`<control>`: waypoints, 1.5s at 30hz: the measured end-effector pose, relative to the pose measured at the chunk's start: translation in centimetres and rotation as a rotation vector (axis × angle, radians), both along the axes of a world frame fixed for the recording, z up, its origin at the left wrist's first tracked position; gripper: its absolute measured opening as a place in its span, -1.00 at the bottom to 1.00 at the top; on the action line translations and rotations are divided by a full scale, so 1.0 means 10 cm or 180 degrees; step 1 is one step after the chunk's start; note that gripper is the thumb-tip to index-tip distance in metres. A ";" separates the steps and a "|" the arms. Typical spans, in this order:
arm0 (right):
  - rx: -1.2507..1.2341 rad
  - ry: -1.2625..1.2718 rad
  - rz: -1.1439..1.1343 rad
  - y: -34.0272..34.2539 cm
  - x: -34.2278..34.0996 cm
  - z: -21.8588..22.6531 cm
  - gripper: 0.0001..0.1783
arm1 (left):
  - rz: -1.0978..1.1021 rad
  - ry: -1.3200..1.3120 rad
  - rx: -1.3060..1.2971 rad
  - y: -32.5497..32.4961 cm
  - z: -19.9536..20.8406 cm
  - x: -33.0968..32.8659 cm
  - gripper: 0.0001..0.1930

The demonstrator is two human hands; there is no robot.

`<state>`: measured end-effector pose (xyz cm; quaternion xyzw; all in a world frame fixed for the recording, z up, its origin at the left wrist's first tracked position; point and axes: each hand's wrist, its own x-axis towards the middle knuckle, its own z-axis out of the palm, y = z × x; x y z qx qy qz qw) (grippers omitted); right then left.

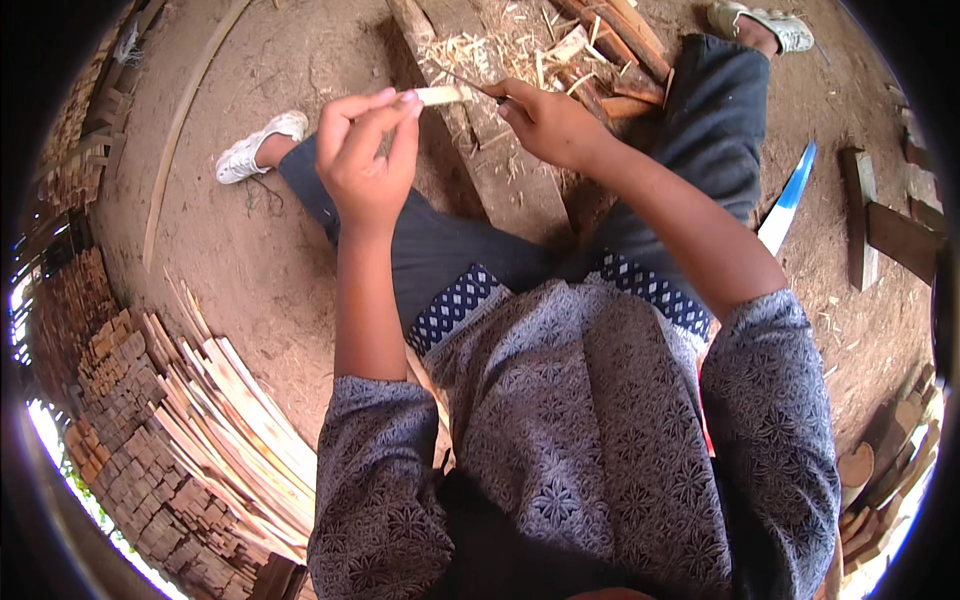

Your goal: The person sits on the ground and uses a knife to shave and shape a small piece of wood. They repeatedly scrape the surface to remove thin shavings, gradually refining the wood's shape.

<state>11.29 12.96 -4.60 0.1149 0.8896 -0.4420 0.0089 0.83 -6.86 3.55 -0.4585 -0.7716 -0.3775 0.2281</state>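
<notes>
My left hand [370,170] pinches a short, pale strip of wood [440,96] between thumb and fingertips. From the right, my right hand [550,125] is closed round the handle of a knife, most of which its fingers hide. The thin dark knife blade [460,79] points up and left, just above the strip; whether they touch I cannot tell. Both hands are over a wooden plank [520,190] that lies between my spread legs. Pale wood shavings [470,50] are scattered over its far part.
Reddish-brown wood pieces [630,45] lie beyond my right hand. A pointed blue-and-white thing [790,195] rests by my right leg, near a wooden frame [865,220]. Long pale strips [240,410] and stacked wood pieces [150,470] line the left side. More wood [890,460] lies at lower right.
</notes>
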 end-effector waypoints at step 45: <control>-0.0793 0.0892 -0.0346 -0.26 -0.05 0.69 -0.61 | -0.0079 -0.0001 0.0000 -0.16 -0.02 -0.05 -0.80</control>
